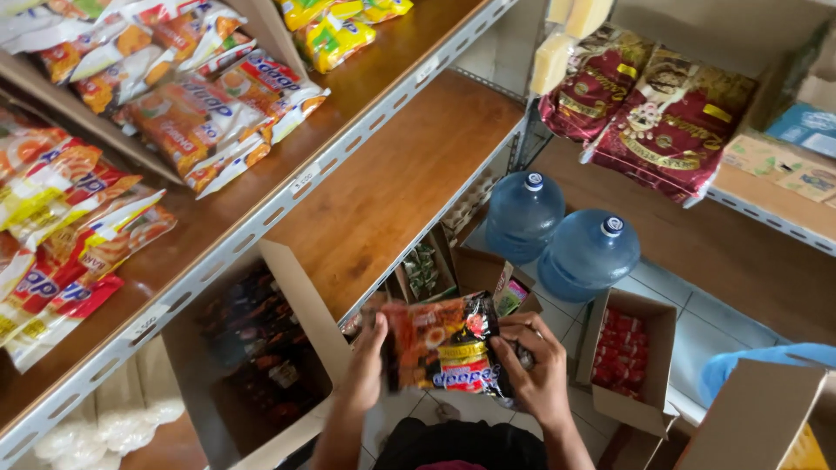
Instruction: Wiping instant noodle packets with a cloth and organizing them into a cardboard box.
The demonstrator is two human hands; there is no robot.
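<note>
Both hands closed on a small stack of noodle packets (444, 346), held in the air in front of the body, below the front edge of the bare wooden shelf (392, 187) and above the tiled floor (697, 335). Left hand (364, 370) pinches the stack's left edge with thumb on top; right hand (535, 365) wraps the right edge, fingers (514, 329) curled over the dark top packet. The packets look slick and are fanned rather than squared, so the likeliest slip is an under-packet sliding out between the hands and dropping to the floor or into the open carton (248, 352) at the left. Grip sits at the edges only; a squeeze could buckle the wrappers and crush the contents. The metal shelf rail (287, 204) runs close above, and a lift could catch a wrapper corner on it. The shelf above holds loose orange packets (196, 109) near its front edge; a knock might bring some down. Two water jugs (557, 231) and a box of red items (623, 352) crowd the floor to the right.
</note>
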